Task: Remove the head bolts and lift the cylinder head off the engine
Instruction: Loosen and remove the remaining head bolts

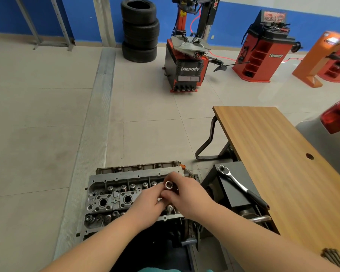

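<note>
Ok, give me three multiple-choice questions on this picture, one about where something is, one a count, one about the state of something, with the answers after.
1. Where does the ratchet wrench lie?
A. on the dark box beside the wooden table
B. on the floor by the tyres
C. across the cylinder head

2. How many tyres are in the tyre stack by the blue wall?
A. one
B. three
C. six

3. What is the state of the socket?
A. fitted on the ratchet wrench
B. lying loose on the wooden table
C. held in the hands above the cylinder head

Answers:
1 A: the wrench rests on the dark box next to the wooden table.
2 B: three tyres sit one on another.
3 C: the left hand and right hand meet round the socket, its open end facing up.
</note>
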Demonstrator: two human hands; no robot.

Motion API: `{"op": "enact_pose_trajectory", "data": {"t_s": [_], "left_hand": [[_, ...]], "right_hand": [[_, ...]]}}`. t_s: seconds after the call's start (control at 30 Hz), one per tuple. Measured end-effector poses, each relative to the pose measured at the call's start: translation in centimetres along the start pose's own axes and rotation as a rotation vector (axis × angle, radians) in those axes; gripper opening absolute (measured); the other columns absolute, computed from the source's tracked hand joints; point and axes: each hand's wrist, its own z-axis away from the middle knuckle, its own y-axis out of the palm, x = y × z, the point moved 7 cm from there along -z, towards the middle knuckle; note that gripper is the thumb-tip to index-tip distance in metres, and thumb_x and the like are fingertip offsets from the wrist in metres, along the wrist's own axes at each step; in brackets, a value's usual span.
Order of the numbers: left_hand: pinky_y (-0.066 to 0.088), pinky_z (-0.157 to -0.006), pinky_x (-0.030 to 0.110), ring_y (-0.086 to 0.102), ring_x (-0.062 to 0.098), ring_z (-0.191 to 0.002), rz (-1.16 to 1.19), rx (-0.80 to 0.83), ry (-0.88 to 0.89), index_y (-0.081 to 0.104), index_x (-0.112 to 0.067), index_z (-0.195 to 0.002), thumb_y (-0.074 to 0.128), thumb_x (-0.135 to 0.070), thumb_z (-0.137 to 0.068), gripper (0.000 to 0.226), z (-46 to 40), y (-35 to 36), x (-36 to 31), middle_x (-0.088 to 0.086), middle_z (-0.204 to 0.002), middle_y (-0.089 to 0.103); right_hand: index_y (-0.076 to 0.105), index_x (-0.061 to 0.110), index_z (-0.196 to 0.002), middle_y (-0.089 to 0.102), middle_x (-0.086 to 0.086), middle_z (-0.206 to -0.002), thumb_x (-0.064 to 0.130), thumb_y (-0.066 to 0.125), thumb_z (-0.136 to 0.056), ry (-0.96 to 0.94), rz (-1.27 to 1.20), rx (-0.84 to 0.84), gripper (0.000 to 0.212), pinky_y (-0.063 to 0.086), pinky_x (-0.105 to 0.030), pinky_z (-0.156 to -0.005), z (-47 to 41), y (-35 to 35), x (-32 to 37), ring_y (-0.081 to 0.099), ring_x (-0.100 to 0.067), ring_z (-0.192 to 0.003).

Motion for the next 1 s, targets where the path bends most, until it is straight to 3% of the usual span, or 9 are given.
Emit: {"op": "enact_pose_trajectory", "data": {"t_s": [0.07,0.13,0.3,0.43,0.5,0.6,0.77,0.87,1.0], "left_hand": [[0.053,-0.072,0.03,0.062,0.001,-0.077,-0.005,-0.035,-0.004,0.066,-0.03,-0.102,0.061,-0.021,-0.101,0.01,0.1,0.4,0.2,-0.016,-0.083,0.068],[0.055,-0.077,0.03,0.065,0.0,-0.083,0.01,-0.076,-0.022,0.068,-0.03,-0.103,0.064,-0.026,-0.101,0.005,0.1,0.6,0.6,-0.017,-0.088,0.07],[0.048,-0.087,0.021,0.068,-0.007,-0.101,0.13,-0.199,-0.128,0.07,-0.04,-0.102,0.066,-0.027,-0.101,0.013,0.1,1.1,1.3,-0.027,-0.101,0.075],[0.048,-0.09,0.018,0.068,-0.008,-0.104,0.159,-0.251,-0.205,0.069,-0.048,-0.104,0.066,-0.023,-0.101,0.025,0.5,1.4,0.9,-0.027,-0.104,0.075],[0.049,-0.097,0.021,0.068,-0.008,-0.105,0.219,-0.3,-0.258,0.073,-0.04,-0.104,0.066,-0.018,-0.101,0.024,0.9,1.5,0.8,-0.024,-0.107,0.076],[0.047,-0.097,0.019,0.066,-0.011,-0.107,0.236,-0.364,-0.316,0.074,-0.036,-0.109,0.066,-0.015,-0.101,0.024,1.6,1.7,0.8,-0.025,-0.11,0.075],[0.045,-0.082,0.0,0.065,-0.013,-0.109,0.234,-0.449,-0.341,0.073,-0.03,-0.11,0.065,-0.014,-0.102,0.02,3.1,2.6,0.6,-0.026,-0.111,0.074],[0.044,-0.087,0.005,0.064,-0.013,-0.11,0.25,-0.502,-0.367,0.073,-0.034,-0.107,0.064,-0.016,-0.103,0.021,3.5,3.4,0.3,-0.026,-0.111,0.074],[0.042,-0.096,0.014,0.064,-0.011,-0.113,0.265,-0.545,-0.389,0.072,-0.046,-0.099,0.063,-0.02,-0.103,0.027,3.5,3.9,-0.2,-0.025,-0.113,0.074]], "right_hand": [[0.05,0.044,-0.121,0.065,0.02,-0.093,0.054,0.076,-0.086,0.072,-0.222,0.046,0.044,0.046,-0.013,-0.065,0.9,0.0,-2.1,0.062,0.006,-0.081],[0.054,0.047,-0.122,0.064,0.025,-0.102,0.057,0.079,-0.081,0.106,-0.306,0.024,0.049,0.051,-0.014,-0.07,1.7,-0.4,-4.6,0.064,0.004,-0.088],[0.064,0.038,-0.122,0.068,0.02,-0.106,0.032,0.071,-0.095,0.337,-0.233,-0.206,0.028,0.058,-0.022,-0.083,2.0,-2.1,-14.8,0.063,0.006,-0.091],[0.066,0.026,-0.127,0.061,0.018,-0.102,0.022,0.067,-0.094,0.503,-0.059,-0.297,0.033,0.049,-0.017,-0.065,1.7,-4.0,-24.6,0.061,-0.001,-0.086],[0.062,0.022,-0.134,0.06,0.007,-0.117,0.022,0.067,-0.092,0.55,0.088,-0.289,0.042,0.058,-0.031,-0.083,1.6,-4.5,-28.8,0.06,-0.013,-0.103],[0.053,0.022,-0.139,0.058,-0.004,-0.132,0.032,0.068,-0.092,0.561,0.267,-0.238,0.051,0.052,-0.049,-0.103,1.1,-4.4,-33.2,0.056,-0.027,-0.121],[0.044,0.028,-0.138,0.055,-0.008,-0.132,0.029,0.067,-0.089,0.499,0.4,-0.134,0.055,0.05,-0.053,-0.099,0.1,-3.1,-36.1,0.055,-0.032,-0.121],[0.043,0.026,-0.138,0.057,-0.009,-0.127,0.022,0.072,-0.086,0.463,0.415,-0.132,0.06,0.054,-0.052,-0.095,-0.2,-3.1,-36.6,0.058,-0.034,-0.116],[0.045,0.022,-0.135,0.057,-0.009,-0.128,0.011,0.067,-0.089,0.415,0.37,0.015,0.052,0.056,-0.048,-0.086,-1.8,-2.8,-36.2,0.062,-0.034,-0.11]]}}
